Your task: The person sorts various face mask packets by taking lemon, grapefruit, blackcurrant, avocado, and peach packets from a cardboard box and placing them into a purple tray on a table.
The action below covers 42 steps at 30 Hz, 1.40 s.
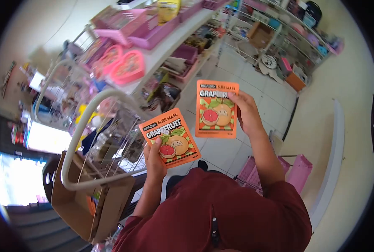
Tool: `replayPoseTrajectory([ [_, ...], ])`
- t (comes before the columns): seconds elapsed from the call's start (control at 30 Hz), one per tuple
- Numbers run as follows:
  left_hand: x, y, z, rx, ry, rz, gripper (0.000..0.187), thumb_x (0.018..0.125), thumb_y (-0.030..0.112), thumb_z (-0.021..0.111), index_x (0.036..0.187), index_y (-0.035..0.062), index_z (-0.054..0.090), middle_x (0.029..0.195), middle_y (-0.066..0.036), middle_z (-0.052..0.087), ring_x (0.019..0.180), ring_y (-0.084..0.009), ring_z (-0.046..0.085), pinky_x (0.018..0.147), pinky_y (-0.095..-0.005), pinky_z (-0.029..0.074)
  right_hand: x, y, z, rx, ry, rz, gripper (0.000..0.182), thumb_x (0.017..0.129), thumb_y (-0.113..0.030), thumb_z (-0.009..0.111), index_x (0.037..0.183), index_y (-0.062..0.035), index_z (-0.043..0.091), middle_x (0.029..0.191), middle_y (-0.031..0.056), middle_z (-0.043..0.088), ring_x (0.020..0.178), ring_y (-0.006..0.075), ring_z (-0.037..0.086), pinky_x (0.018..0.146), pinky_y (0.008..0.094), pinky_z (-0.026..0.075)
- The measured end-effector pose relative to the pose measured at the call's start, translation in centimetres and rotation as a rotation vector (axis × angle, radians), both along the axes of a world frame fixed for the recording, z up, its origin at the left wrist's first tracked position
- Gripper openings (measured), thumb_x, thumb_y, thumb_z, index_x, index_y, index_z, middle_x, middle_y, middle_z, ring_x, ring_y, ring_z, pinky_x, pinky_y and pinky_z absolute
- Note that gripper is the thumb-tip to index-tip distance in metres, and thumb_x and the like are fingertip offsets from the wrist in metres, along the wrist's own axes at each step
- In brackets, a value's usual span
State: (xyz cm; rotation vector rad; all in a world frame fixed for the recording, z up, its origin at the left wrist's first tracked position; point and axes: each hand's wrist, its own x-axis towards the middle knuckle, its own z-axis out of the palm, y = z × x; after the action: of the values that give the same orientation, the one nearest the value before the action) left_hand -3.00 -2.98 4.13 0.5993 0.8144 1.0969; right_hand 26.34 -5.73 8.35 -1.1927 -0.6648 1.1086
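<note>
In my left hand [154, 161] is an orange grapefruit face mask packet [176, 145], tilted, its printed front facing up at me. The thumb presses on its lower left part. A second grapefruit face mask packet [214, 119] of the same design is pinched at its upper right edge by my right hand [248, 111], held nearly upright. The two packets are side by side and apart, in front of my body above the tiled floor. Both carry the words "Bliss Mask" and a picture of a smiling fruit beside a cut half.
A white wire rack [111, 155] and an open cardboard box [75, 210] stand close on my left. Beyond is a shelf with pink baskets [124, 27] and heart-shaped pink boxes [128, 67]. Pink crates [300, 172] sit by my right elbow. More shelving [275, 31] stands at the back right.
</note>
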Motion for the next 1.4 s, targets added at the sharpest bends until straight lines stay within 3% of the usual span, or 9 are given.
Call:
replayPoseTrajectory([
  [0.37,10.1,12.3,-3.2,0.126,0.080,-0.235,0.030,0.104,0.020,0.058,0.118,-0.0057,0.064,0.109,-0.012,0.072,0.096,-0.0163,0.070,0.085,-0.0308,0.056,11.3,13.6,-0.1,0.013,-0.052,-0.003,0.035,0.103,-0.026,0.061,0.119,0.0043,0.067,0.105,0.0098,0.073,0.090,0.0122,0.071,0.082,0.0274,0.057],
  [0.5,10.9,16.6,-2.1,0.295,0.276,-0.271,0.031,0.105,0.021,0.056,0.114,-0.0065,0.067,0.102,-0.010,0.073,0.092,-0.0129,0.068,0.082,-0.0282,0.055,13.2,21.3,1.6,0.102,-0.095,0.089,0.031,0.096,-0.014,0.067,0.121,0.0038,0.061,0.109,0.0111,0.072,0.095,0.0146,0.071,0.082,0.0284,0.057],
  [0.57,11.1,18.7,-0.6,0.356,0.311,-0.238,0.031,0.105,0.021,0.056,0.114,-0.0065,0.067,0.103,-0.010,0.073,0.092,-0.0131,0.068,0.081,-0.0286,0.055,13.4,24.9,3.8,0.151,-0.199,0.098,0.048,0.086,0.002,0.070,0.129,0.0012,0.049,0.116,0.0120,0.067,0.101,0.0177,0.069,0.087,0.0306,0.057],
  [0.73,11.2,21.8,2.8,0.495,0.406,-0.218,0.030,0.105,0.018,0.055,0.113,-0.0086,0.067,0.103,-0.012,0.073,0.094,-0.0153,0.069,0.082,-0.0300,0.055,13.3,34.5,9.1,0.461,-0.334,0.178,0.051,0.085,0.001,0.068,0.134,-0.0034,0.051,0.115,0.0102,0.067,0.106,0.0124,0.064,0.083,0.0284,0.057],
  [0.83,11.1,23.0,3.2,0.697,0.491,-0.133,0.025,0.101,0.013,0.058,0.109,-0.0104,0.066,0.096,-0.016,0.071,0.085,-0.0216,0.069,0.077,-0.0326,0.054,13.2,40.1,12.2,0.595,-0.836,0.199,0.026,0.087,-0.008,0.070,0.112,-0.0005,0.071,0.104,0.0094,0.073,0.097,0.0148,0.069,0.086,0.0302,0.054],
  [0.93,11.8,23.8,3.6,0.790,0.482,-0.094,0.019,0.098,0.007,0.060,0.105,-0.0099,0.065,0.091,-0.018,0.069,0.077,-0.0261,0.066,0.073,-0.0345,0.052,12.3,44.6,13.2,0.623,-1.267,0.198,0.030,0.087,-0.010,0.071,0.115,0.0004,0.069,0.103,0.0153,0.074,0.093,0.0221,0.072,0.086,0.0339,0.055],
  [0.97,12.0,24.0,3.7,0.795,0.495,-0.111,0.018,0.097,0.006,0.060,0.105,-0.0097,0.065,0.091,-0.017,0.068,0.077,-0.0255,0.066,0.073,-0.0342,0.052,12.3,46.2,12.4,0.697,-1.336,0.192,0.032,0.086,-0.012,0.071,0.116,0.0006,0.068,0.105,0.0203,0.072,0.094,0.0320,0.071,0.086,0.0379,0.055],
  [1.1,12.7,24.6,3.5,0.796,0.540,-0.091,0.017,0.097,0.005,0.058,0.105,-0.0099,0.064,0.089,-0.016,0.067,0.076,-0.0244,0.066,0.072,-0.0337,0.052,12.7,48.9,9.5,0.764,-1.478,0.192,0.030,0.087,-0.009,0.071,0.115,-0.0006,0.067,0.107,0.0184,0.070,0.093,0.0388,0.069,0.082,0.0443,0.055],
  [1.4,15.2,26.5,2.7,0.760,0.533,-0.065,0.017,0.097,0.004,0.058,0.105,-0.0101,0.063,0.089,-0.017,0.068,0.076,-0.0250,0.068,0.071,-0.0334,0.053,13.0,47.7,6.7,0.770,-1.822,0.233,0.023,0.084,-0.019,0.077,0.104,-0.0092,0.071,0.105,0.0060,0.063,0.097,0.0267,0.064,0.076,0.0403,0.053],
])
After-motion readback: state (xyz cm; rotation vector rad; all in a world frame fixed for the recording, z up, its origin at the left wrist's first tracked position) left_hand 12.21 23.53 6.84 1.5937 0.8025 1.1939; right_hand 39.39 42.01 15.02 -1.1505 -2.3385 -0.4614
